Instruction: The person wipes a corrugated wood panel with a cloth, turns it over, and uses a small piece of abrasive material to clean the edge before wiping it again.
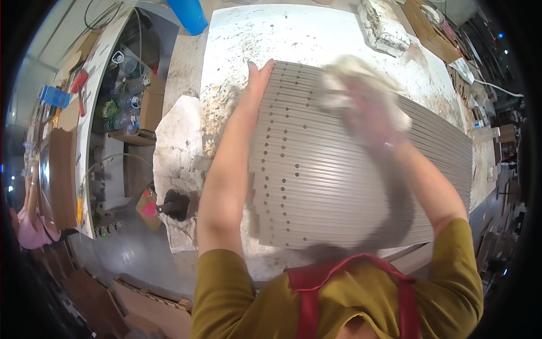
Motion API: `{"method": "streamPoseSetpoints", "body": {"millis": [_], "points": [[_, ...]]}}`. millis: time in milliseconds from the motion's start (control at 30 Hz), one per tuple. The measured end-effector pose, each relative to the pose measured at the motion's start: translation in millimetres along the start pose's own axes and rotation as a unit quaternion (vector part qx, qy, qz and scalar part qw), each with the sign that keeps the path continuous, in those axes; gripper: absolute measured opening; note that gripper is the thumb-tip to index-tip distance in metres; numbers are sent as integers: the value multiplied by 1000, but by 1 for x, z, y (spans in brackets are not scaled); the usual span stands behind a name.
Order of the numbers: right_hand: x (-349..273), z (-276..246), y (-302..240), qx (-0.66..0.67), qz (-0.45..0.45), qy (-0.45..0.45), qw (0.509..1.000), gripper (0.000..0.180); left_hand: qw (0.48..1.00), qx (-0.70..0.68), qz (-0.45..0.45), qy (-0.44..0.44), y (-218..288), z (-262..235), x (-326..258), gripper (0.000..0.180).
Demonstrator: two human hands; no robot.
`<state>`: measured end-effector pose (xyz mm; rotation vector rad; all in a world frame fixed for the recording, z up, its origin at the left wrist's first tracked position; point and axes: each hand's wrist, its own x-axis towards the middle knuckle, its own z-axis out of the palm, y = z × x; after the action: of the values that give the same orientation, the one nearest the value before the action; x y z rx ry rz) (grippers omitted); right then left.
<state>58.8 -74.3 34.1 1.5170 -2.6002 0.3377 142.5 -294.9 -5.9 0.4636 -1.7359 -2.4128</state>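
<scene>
A large grey-brown panel (339,169) with parallel grooves and rows of dark holes near its left side lies on the worktable in front of me. At its far left corner my left hand (261,79) grips the edge, with the thumb held apart from the fingers. My right hand (370,116), smeared by motion, is closed on a whitish cloth (347,79) over the far right part of the panel. The cloth is bunched and blurred, and it seems to touch the grooved surface. Its underside is hidden.
The stained white board (237,39) lies under the panel. A folded cloth bundle (384,28) sits at the far right, a blue container (188,16) at the far edge. Left are a dirty cloth (178,124), a dark-headed tool (175,204) and a shelf with a red hammer (81,85).
</scene>
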Motion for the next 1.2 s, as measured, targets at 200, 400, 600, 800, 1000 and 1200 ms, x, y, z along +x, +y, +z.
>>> {"method": "streamPoseSetpoints", "body": {"millis": [200,400,600,800,1000,1200], "points": [[41,26,-33,53,-99,-33,993,55,987,-156,33,3,-22,-29,-19,94],[-136,-44,3,94,-52,-178,978,70,997,30,-40,66,-22,10,-109,83],[-16,2,-119,111,-252,-79,958,64,913,-400,-81,-4,-19,-12,-128,86],[-89,-40,-56,17,-172,-165,971,71,992,-86,28,87,-35,2,-156,86],[-38,-12,-113,39,-204,-100,973,60,983,-156,74,61,-49,2,-153,87],[-65,-43,-62,34,-242,-170,955,73,989,-34,26,143,-42,10,-180,87]]}}
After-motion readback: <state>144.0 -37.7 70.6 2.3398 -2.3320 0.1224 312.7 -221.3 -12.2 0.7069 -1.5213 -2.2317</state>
